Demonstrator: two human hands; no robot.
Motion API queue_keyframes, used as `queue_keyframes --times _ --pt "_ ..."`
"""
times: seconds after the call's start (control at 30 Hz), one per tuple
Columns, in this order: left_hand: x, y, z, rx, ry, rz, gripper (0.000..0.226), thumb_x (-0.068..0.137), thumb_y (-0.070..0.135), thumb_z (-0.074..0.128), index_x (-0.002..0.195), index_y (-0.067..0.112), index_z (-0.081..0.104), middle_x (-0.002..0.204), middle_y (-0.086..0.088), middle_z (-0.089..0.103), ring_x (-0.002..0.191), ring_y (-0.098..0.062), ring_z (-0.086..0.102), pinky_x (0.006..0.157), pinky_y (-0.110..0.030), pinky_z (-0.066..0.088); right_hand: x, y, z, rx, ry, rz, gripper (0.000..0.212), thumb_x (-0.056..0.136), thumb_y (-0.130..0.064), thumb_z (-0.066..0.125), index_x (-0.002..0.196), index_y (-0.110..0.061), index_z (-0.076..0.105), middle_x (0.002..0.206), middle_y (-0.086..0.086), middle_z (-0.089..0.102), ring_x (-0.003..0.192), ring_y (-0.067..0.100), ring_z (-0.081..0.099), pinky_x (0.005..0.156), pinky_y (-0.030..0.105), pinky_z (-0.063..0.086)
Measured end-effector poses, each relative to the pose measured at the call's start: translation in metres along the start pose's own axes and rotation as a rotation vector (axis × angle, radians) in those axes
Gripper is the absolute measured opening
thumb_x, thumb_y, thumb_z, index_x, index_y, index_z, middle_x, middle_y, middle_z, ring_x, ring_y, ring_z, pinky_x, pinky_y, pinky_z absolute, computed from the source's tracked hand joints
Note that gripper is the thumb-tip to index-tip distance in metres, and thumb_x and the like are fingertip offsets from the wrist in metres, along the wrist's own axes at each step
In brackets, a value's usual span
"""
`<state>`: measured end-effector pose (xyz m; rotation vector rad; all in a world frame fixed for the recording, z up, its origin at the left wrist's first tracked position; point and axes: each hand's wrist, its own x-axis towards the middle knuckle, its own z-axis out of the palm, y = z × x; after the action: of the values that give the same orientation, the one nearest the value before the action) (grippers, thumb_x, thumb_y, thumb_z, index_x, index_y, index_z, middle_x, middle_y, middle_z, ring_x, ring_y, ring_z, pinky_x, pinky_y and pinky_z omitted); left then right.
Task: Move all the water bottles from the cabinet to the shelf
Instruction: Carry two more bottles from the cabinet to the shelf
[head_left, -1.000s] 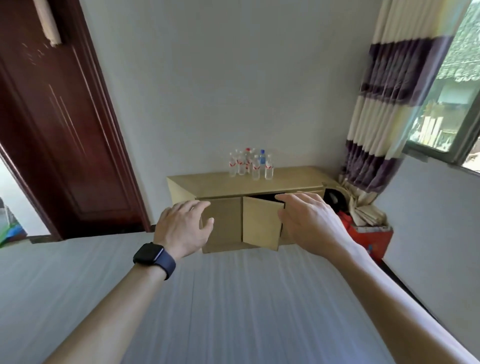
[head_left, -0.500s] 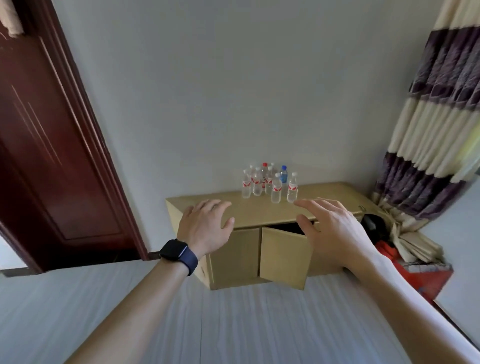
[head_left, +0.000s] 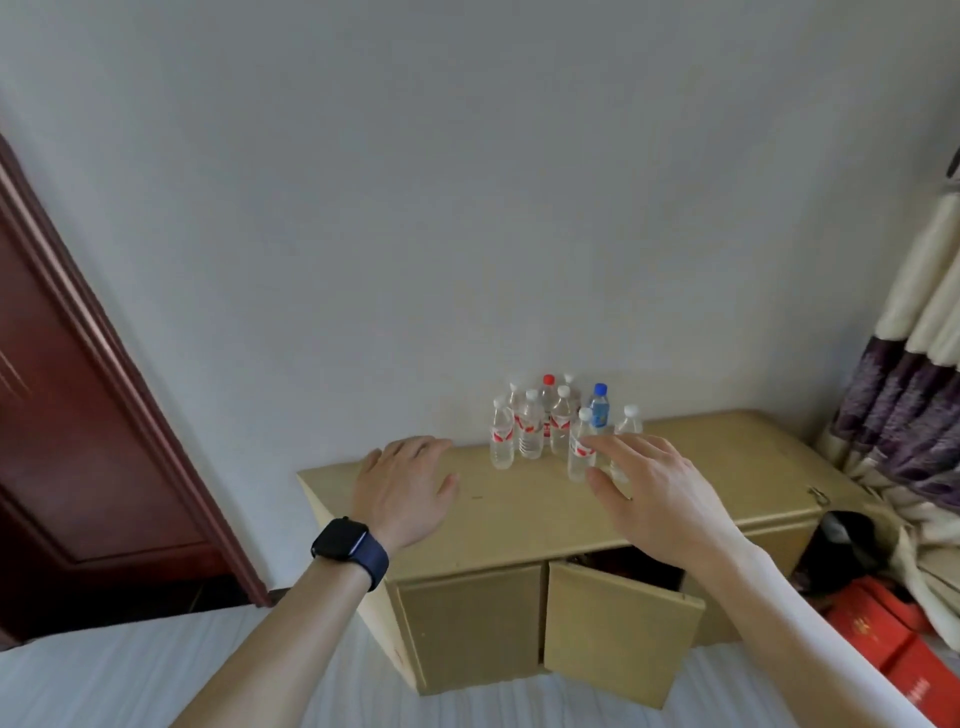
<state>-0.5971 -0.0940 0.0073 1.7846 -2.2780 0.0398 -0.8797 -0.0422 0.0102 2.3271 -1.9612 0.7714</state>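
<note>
Several clear water bottles (head_left: 530, 434) with red labels stand bunched on top of a low tan cabinet (head_left: 519, 514) against the wall; one has a blue cap (head_left: 599, 408), one a red cap (head_left: 547, 382). My right hand (head_left: 654, 491) hovers open just in front of the nearest bottle (head_left: 577, 452), fingers spread, partly hiding another. My left hand (head_left: 405, 486), with a dark watch on its wrist, hangs open over the cabinet top's left part, holding nothing. The cabinet's middle door (head_left: 615, 629) stands ajar, the inside dark.
A dark red wooden door (head_left: 78, 441) is at the left. Striped curtains (head_left: 909, 374) hang at the right, with red boxes (head_left: 883, 644) and a dark object on the floor below. A white striped surface (head_left: 156, 670) lies in the foreground.
Both hands have risen from the cabinet's front to above its top. My right hand reached up to the bottles. The view has come closer and shifted left.
</note>
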Motion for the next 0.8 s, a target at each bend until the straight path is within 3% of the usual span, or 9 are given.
queue_keyframes --times 0.27,0.47,0.67,0.8 --pt "0.145 -0.038 0.072 -0.036 -0.091 -0.048 0.049 0.096 0.048 0.041 0.144 0.034 0.041 0.147 0.011 0.045 0.136 -0.017 0.039 0.111 -0.037 0.030 0.126 0.055 0.083 0.018 -0.102 -0.001 0.035 0.095 -0.042 0.047 0.130 -0.040 0.049 0.124 -0.014 0.062 0.123 0.019 0.049 0.088 0.038 0.049" --pt "0.243 -0.064 0.151 -0.140 -0.231 -0.055 0.049 0.095 0.047 0.043 0.143 0.035 0.042 0.147 0.010 0.045 0.134 -0.018 0.041 0.108 -0.035 0.032 0.196 0.086 0.162 0.009 -0.250 0.074 0.042 0.092 -0.048 0.039 0.133 -0.046 0.032 0.131 -0.012 0.058 0.126 0.022 0.046 0.094 0.039 0.042" --pt "0.325 -0.087 0.217 -0.305 -0.382 -0.082 0.050 0.093 0.045 0.048 0.142 0.037 0.042 0.146 0.006 0.046 0.131 -0.020 0.046 0.104 -0.037 0.039 0.270 0.111 0.230 -0.019 -0.443 0.214 0.041 0.095 -0.045 0.042 0.136 -0.040 0.046 0.137 -0.009 0.056 0.127 0.023 0.046 0.098 0.042 0.042" --pt "0.381 -0.098 0.251 -0.414 -0.453 -0.115 0.058 0.090 0.045 0.052 0.145 0.033 0.037 0.147 0.002 0.043 0.130 -0.023 0.047 0.102 -0.041 0.043 0.324 0.130 0.269 0.042 -0.502 0.315 0.045 0.095 -0.041 0.045 0.139 -0.032 0.044 0.138 -0.002 0.052 0.122 0.025 0.050 0.092 0.045 0.047"
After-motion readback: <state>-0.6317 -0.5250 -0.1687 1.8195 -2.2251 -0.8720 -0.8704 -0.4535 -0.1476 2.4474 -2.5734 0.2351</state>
